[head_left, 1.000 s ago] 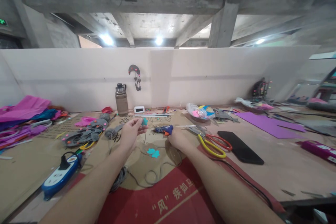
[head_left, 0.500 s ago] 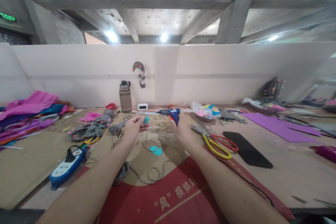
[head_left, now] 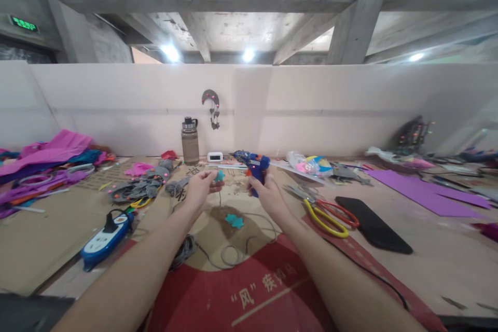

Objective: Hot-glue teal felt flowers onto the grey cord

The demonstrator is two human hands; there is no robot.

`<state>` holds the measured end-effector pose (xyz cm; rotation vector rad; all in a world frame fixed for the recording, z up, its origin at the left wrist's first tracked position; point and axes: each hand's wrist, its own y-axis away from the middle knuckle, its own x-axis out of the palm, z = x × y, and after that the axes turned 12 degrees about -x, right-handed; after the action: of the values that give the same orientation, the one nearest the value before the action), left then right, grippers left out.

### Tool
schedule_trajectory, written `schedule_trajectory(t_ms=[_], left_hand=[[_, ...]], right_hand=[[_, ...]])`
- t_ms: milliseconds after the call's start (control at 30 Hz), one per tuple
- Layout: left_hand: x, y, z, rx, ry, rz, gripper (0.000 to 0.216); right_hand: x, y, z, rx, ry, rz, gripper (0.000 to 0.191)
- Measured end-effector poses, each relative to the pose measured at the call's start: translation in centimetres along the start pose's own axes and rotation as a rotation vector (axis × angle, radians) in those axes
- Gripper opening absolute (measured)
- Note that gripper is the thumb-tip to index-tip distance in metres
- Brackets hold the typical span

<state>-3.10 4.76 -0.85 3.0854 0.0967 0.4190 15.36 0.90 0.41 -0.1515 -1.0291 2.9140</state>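
Observation:
Between the fingertips of my left hand (head_left: 199,190) is a small teal felt flower (head_left: 220,176), and a grey cord hangs down below it. My right hand (head_left: 268,194) is wrapped round the handle of a blue hot glue gun (head_left: 259,165), whose nozzle points left and slightly up, above and apart from the flower. On the cardboard below both hands lie more teal felt pieces (head_left: 234,221). Grey yarn (head_left: 231,255) loops across the board towards a bundle (head_left: 184,251) beside my left forearm.
Scissors (head_left: 327,218) with yellow and red handles and a black phone (head_left: 373,224) lie to the right, near purple sheets (head_left: 424,192). On the left are a power strip (head_left: 107,241), grey felt pieces (head_left: 140,189) and pink fabric (head_left: 58,148). A bottle (head_left: 190,142) stands at the back.
The glue gun's nozzle has tilted upward and the gun is raised slightly. My left hand still pinches the teal flower. The whole view has shifted a little.

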Motion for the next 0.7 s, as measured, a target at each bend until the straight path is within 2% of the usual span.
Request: schedule_trajectory(t_ms=[100, 200, 433, 700], left_hand=[[0.0, 0.0, 0.0, 0.007, 0.014, -0.007, 0.021], [0.1, -0.1, -0.1, -0.001, 0.034, -0.011, 0.019], [0.2, -0.1, -0.4, 0.011, 0.045, -0.023, 0.018], [0.4, 0.3, -0.8, 0.019, 0.117, -0.022, 0.02]], right_hand=[[0.6, 0.5, 0.7, -0.082, -0.019, 0.077, 0.025], [0.6, 1.0, 0.4, -0.145, 0.112, 0.106, 0.024], [0.3, 1.3, 0.2, -0.186, 0.429, 0.188, 0.026], [0.5, 1.2, 0.3, -0.208, 0.518, 0.198, 0.027]])
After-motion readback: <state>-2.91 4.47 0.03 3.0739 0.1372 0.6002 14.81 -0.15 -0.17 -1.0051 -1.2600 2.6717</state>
